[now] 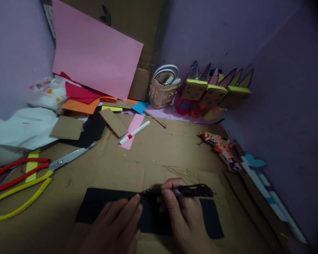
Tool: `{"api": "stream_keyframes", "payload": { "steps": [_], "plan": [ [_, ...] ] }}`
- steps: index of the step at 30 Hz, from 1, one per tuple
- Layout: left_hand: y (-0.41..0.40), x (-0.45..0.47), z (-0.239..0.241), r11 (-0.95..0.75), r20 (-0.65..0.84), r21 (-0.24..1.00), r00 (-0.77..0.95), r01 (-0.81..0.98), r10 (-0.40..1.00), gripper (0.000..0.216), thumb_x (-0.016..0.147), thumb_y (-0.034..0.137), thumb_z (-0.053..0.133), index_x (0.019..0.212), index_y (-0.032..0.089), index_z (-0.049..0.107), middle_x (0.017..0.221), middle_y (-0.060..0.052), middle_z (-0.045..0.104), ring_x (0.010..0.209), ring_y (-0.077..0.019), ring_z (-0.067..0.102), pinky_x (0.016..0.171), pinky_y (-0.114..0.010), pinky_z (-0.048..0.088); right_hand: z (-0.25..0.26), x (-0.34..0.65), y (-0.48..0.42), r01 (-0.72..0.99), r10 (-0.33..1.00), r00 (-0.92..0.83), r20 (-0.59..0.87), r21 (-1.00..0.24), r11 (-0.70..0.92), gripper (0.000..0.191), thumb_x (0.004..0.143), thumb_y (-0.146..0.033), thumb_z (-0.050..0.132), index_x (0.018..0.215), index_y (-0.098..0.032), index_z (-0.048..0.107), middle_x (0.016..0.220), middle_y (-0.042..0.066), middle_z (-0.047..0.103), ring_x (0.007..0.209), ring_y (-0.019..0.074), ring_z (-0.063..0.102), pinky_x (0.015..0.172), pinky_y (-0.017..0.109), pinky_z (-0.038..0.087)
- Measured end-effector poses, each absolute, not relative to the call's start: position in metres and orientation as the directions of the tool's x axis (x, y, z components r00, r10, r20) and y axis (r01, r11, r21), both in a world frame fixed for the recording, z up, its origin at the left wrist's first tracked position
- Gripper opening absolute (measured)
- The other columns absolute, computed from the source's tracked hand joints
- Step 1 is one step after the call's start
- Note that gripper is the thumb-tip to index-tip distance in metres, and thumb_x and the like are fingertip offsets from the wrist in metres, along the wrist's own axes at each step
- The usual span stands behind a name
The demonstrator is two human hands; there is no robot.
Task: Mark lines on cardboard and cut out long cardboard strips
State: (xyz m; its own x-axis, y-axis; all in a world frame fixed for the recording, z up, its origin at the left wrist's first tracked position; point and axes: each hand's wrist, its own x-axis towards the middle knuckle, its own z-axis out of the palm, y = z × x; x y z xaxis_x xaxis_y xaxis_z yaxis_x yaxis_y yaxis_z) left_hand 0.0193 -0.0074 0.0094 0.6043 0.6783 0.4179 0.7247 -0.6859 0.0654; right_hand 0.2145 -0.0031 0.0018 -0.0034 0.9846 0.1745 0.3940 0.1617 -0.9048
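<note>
1. In the head view, we had one black strip (pixel 156 220) lying flat on the cardboard surface (pixel 153 151), its long axis running sideways, the left end slightly farther from us than the right.
2. Our one black pen (pixel 194 191) lay over the strip's far edge. Its long axis ran nearly level from side to side, and its tip pointed left, towards the fingers of our other hand.
3. Our right hand (pixel 184 211) was closed around that pen, thumb and fingers pinching the barrel above the strip's right half.
4. Our left hand (pixel 116 218) gripped nothing; we had it laid out on the strip's left half, fingers straight and close together, just beside the pen tip.
5. Left of the strip and a little beyond it, we counted one pair of scissors (pixel 59 162), with one red handle and one yellow.
6. Beyond the strip, we saw one white marker (pixel 138 130) resting across one small pink piece (pixel 137 121).
7. Well beyond the strip, we counted one basket (pixel 163 93), one large pink sheet (pixel 98 53) and three eared cardboard figures (pixel 214 95).
8. Beyond the strip's right end, we had one patterned glue gun (pixel 221 148).
</note>
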Motion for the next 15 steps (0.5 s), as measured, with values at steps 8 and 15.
{"api": "stream_keyframes", "payload": {
  "steps": [8, 15],
  "plan": [
    [-0.01, 0.017, 0.005, -0.708, 0.402, 0.041, 0.637, 0.705, 0.657, 0.026, 0.091, 0.018, 0.045, 0.102, 0.021, 0.068, 0.11, 0.002, 0.07, 0.093, -0.0143, 0.056, 0.082, -0.025, 0.042, 0.001, 0.215, -0.005, 0.391, 0.983, 0.014, 0.183, -0.906, 0.163, 0.012, 0.096, -0.025, 0.046, 0.099, -0.027, 0.057, 0.079, -0.002, 0.061, 0.066, 0.0115, 0.063, 0.057, 0.021, 0.05],
    [-0.015, 0.014, 0.003, -0.709, 0.23, -0.041, 0.698, 0.704, 0.679, 0.035, 0.089, 0.022, 0.047, 0.12, 0.029, 0.061, 0.118, 0.002, 0.066, 0.098, -0.0165, 0.057, 0.08, -0.027, 0.042, 0.001, 0.216, -0.006, 0.384, 0.983, 0.022, 0.183, -0.909, 0.161, 0.011, 0.096, -0.026, 0.046, 0.098, -0.026, 0.057, 0.077, -0.002, 0.061, 0.066, 0.0116, 0.062, 0.057, 0.021, 0.05]
  ]
}}
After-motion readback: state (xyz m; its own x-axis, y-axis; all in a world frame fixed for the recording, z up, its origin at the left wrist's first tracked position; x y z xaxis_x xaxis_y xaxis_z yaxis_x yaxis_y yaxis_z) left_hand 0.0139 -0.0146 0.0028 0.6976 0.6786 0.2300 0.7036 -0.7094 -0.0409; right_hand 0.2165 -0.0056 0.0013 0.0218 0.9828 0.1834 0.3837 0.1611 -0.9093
